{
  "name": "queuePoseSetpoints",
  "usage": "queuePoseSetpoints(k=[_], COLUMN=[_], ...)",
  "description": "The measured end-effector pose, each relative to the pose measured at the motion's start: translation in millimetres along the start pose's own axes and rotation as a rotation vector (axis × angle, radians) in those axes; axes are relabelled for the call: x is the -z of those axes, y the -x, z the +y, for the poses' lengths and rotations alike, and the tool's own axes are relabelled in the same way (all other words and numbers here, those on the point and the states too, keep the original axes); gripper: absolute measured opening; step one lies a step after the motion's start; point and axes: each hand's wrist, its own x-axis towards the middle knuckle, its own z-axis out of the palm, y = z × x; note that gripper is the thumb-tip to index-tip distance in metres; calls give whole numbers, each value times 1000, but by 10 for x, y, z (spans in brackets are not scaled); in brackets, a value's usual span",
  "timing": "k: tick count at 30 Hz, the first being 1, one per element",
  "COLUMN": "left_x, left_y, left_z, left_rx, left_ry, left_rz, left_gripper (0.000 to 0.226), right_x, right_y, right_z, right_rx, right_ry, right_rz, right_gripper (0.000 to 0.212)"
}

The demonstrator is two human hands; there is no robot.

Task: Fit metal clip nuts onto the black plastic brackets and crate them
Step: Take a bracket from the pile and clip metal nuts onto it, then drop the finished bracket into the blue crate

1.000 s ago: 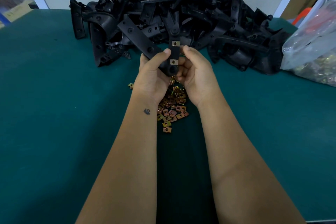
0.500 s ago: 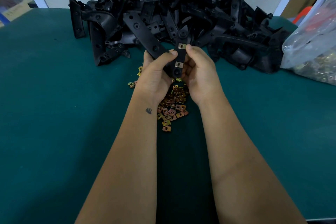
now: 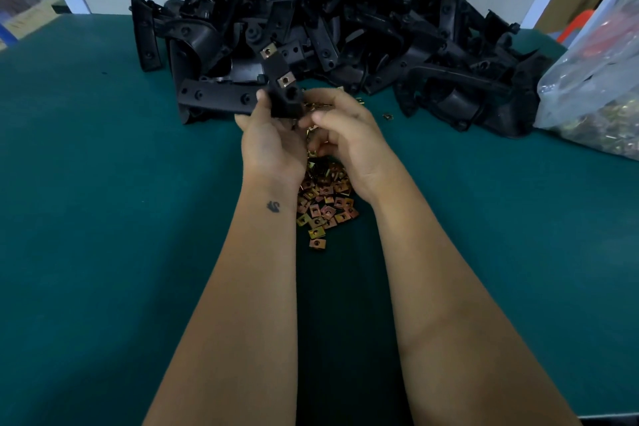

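Head view
Held bracket (image 3: 281,90): a black plastic bracket is gripped at its lower end by the left hand (image 3: 271,143), with its strip pointing toward 11 o'clock; half a second earlier it was held near upright between both hands.
Fitted clip nuts: one clip nut (image 3: 268,52) is seen near the bracket's upper end and a second clip nut (image 3: 285,80) lower down, just above the fingers.
Left hand: fingers are curled round the bracket's base.
Right hand (image 3: 345,135): it has been taken off the bracket and now sits at 3 o'clock of the left hand, fingers curled inward over the loose nuts; whether a nut is pinched cannot be told.
Loose clip nuts (image 3: 325,209): a scatter of brass-coloured nuts lies on the green table (image 3: 103,218) between the wrists, unchanged.
Bracket pile (image 3: 345,28): a heap of black brackets is stacked at 12 o'clock of the hands.
Plastic bag (image 3: 594,90): a clear bag is lying at 2 o'clock, beside the pile.
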Motion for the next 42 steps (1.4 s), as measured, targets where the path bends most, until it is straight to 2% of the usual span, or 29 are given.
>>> queuePoseSetpoints(k=[3, 6, 9, 12, 16, 18, 22, 26, 31, 35, 40, 42], left_x=[-7, -24, -28, -21, -61, -105, -174, -259, -493, -612, -766, -819], left_y=[-1, 21, 29, 37, 106, 155, 246, 415, 1003, 1467, 2090, 2400], left_z=[-41, -72, -67, -71, -159, -202, -227, -325, -846, -1242, -1838, -2120], left_rx=[-31, -153, -150, -133, -146, -167, -218, -172, -91, 54, 191, 244], left_ry=[-109, -187, -190, -262, -380, -451, -555, -531, -420, -406, -511, -544], left_rz=[-31, -96, -57, 6, -85, -130, -142, -77, -57, -71, -253, -274], left_gripper=[29, 30, 30, 12, 2, 3, 5, 8, 6, 9, 6, 13], right_x=[-13, -11, 37, 88, 107, 84, 50, 175, 334, 654, 1161, 1356], right_y=[3, 2, 6, 14, 49, 72, 177, 355, 752, 1235, 2012, 2353], right_z=[10, 21, 0, -15, -21, -20, -25, -106, -325, -379, -446, -490], right_rx=[28, 97, 100, 73, 52, 49, 47, 75, 127, 130, 262, 287], right_ry=[16, 21, -126, -267, -388, -461, -546, -516, -686, -556, -455, -357], right_rz=[-26, 122, 275, 339, 357, 358, 467, 562, 573, 802, 1072, 1183], right_gripper=[26, 16, 13, 15, 6, 11, 9, 11, 9, 15, 19, 18])
